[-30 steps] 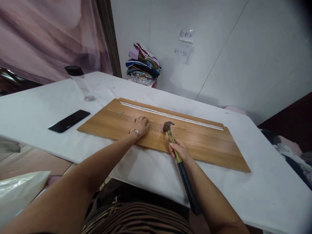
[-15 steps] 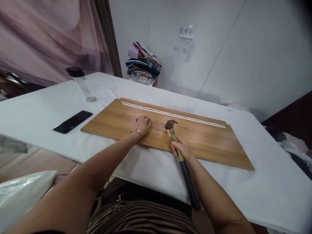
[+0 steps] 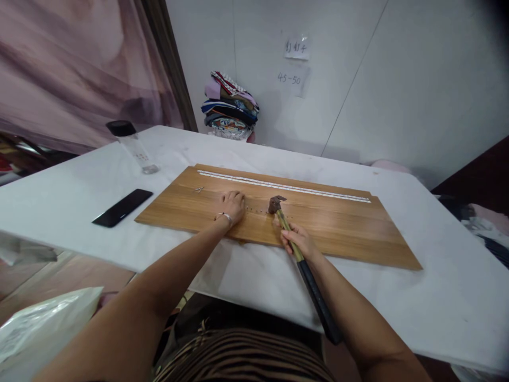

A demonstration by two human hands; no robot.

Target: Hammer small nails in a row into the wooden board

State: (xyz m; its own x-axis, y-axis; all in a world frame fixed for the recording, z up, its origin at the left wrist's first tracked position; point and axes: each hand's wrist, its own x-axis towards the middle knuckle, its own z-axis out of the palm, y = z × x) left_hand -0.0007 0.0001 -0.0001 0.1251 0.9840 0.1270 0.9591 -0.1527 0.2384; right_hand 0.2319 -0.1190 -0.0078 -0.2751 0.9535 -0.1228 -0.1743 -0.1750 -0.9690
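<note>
My right hand is wrapped round the handle of a claw hammer. The hammer has a rusty head and a black grip, which slants down toward me. Its head is over a row of small nails in the brown wooden board; whether it touches one I cannot tell. To the left of that row, my left hand rests on the board with its fingers apart, a bracelet at the wrist. A few loose nails lie on the board farther left.
Two white measuring strips run along the board's far edge. On the white-covered table, a black phone and a clear bottle with a dark lid are at the left. Folded clothes are stacked by the wall.
The view has tilted slightly. The hammer head appears a little lower, nearer the nails, still in my right hand. My left hand stays at the same spot on the board.
</note>
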